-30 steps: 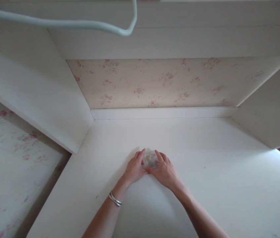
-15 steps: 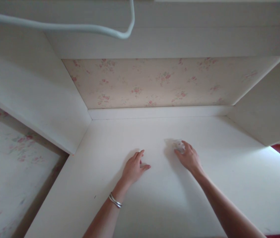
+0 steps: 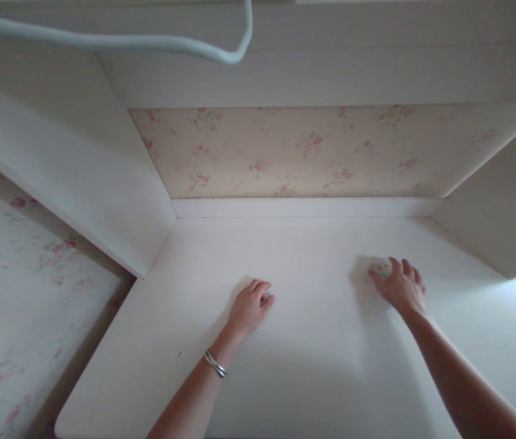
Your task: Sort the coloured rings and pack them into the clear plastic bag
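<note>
My right hand [image 3: 402, 285] lies on the white desk top [image 3: 313, 341] at the right, fingers closed over a small clear crumpled thing [image 3: 380, 266], perhaps a plastic wrapper, that shows just past the fingertips. My left hand [image 3: 249, 306] rests on the desk near the middle with the fingers curled loosely inward and nothing visible in them. A silver bangle [image 3: 215, 363] sits on my left wrist.
White side panels [image 3: 79, 177] wall the desk on the left and right, with floral wallpaper [image 3: 294, 152] at the back. A pale cable [image 3: 148, 42] hangs across the top. A floral surface [image 3: 20, 292] lies beyond the left panel.
Both hands were together around the clear thing at the middle. My right hand has since carried it across the desk to the right, while my left hand stayed put and curled its fingers.
</note>
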`<state>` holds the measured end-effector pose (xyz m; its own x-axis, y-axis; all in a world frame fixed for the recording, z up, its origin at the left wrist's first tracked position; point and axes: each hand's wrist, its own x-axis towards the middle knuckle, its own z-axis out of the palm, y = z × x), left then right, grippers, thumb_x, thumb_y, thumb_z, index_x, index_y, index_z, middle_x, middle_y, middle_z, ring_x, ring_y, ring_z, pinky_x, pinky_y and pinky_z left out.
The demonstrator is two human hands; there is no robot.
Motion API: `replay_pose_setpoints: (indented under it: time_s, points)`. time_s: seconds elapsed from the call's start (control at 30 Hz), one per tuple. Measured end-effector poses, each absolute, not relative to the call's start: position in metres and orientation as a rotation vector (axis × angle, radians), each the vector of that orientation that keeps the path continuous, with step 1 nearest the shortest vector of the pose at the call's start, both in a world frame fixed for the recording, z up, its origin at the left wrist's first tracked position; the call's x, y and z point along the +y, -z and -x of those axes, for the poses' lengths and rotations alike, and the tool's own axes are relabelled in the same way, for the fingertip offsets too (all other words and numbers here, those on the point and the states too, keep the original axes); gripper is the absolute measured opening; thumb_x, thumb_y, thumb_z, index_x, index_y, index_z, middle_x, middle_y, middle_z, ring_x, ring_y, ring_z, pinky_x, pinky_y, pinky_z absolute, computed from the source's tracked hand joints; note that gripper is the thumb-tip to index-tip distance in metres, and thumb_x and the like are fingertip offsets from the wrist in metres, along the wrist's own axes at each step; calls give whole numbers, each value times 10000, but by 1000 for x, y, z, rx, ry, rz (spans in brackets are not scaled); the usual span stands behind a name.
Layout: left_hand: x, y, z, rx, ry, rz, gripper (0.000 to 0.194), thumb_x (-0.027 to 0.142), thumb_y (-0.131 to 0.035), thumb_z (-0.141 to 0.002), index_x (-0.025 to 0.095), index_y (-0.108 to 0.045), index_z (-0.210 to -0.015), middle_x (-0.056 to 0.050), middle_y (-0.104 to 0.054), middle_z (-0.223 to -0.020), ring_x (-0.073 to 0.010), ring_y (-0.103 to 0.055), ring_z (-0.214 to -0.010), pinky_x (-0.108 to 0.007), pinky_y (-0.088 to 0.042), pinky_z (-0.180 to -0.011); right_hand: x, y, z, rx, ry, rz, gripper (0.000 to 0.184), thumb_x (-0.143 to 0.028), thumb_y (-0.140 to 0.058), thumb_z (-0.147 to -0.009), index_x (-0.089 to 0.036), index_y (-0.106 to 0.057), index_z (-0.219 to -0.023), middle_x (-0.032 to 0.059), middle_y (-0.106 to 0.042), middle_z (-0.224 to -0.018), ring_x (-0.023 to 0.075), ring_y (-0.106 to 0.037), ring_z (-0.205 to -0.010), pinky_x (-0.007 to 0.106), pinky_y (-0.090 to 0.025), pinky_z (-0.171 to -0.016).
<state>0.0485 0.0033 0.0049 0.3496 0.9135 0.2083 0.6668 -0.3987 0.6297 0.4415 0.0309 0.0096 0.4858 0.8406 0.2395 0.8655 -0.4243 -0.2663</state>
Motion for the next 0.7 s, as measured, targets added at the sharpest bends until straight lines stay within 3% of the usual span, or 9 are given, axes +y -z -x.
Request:
replay_pose_setpoints:
  time_s: [0.07,0.17,0.23,0.3,0.37,0.5,0.6,0.7]
  points:
    - [4,-6,-48,1372,-754,-2174,239,283,-477,-879,211,-559,-1091,-30,-583,-1052,-113,-582,-745,-266,-473,-788,27,-13,-416,-1465,259,2220,606,-529,-477,-795,-190,-440,-1295,167,-349,-1403,350,-268,-1303,542,-242,-1007]
    - [5,-6,-49,1364,-756,-2167,211,262,-465,-881,212,-581,-1050,-28,-591,-1032,-123,-590,-809,-252,-469,-794,18,-11,-364,-1544,252,1842,430,-446,-462,-831,-186,-536,-1165,148,-466,-1306,305,-396,-1221,507,-304,-984]
    - [6,-6,-49,1369,-755,-2161,203,251,-460,-880,212,-587,-1034,-28,-593,-1023,-125,-590,-830,-247,-466,-795,12,-6,-323,-1577,14,1689,370,-425,-451,-848,-190,-562,-1113,126,-561,-1185,248,-528,-1066,416,-410,-898]
    - [6,-6,-50,1380,-745,-2157,205,255,-464,-876,214,-582,-1039,-26,-591,-1023,-125,-588,-826,-247,-464,-792,6,-2,-282,-1595,-359,1630,359,-416,-416,-872,-190,-558,-1112,91,-633,-1013,173,-607,-784,311,-476,-714]
    - [6,-6,-50,1391,-728,-2160,230,268,-483,-864,217,-563,-1074,-23,-590,-1008,-128,-583,-811,-252,-463,-780,2,-1,-245,-1671,-616,1572,365,-411,-406,-877,-188,-560,-1120,58,-659,-872,145,-589,-656,268,-457,-627]
    - [5,-7,-51,1397,-677,-2192,229,194,-505,-817,207,-559,-1039,-15,-599,-915,-143,-564,-794,-261,-450,-755,-3,-7,-197,-1725,-824,1451,352,-437,-395,-891,-194,-647,-864,18,-649,-707,133,-573,-634,233,-411,-605]
    - [4,-8,-50,1360,-679,-2237,243,112,-499,-765,201,-568,-980,-16,-607,-916,-155,-555,-867,-266,-433,-804,-5,-7,-184,-1690,-862,1420,427,-469,-371,-900,-180,-623,-712,4,-609,-621,116,-534,-582,213,-377,-555]
    - [4,-6,-49,1327,-672,-2272,264,96,-512,-731,205,-582,-961,-19,-609,-948,-162,-547,-910,-269,-422,-841,-7,-3,-183,-1718,-813,1402,436,-463,-369,-905,-175,-613,-686,2,-601,-612,109,-518,-569,209,-360,-544]
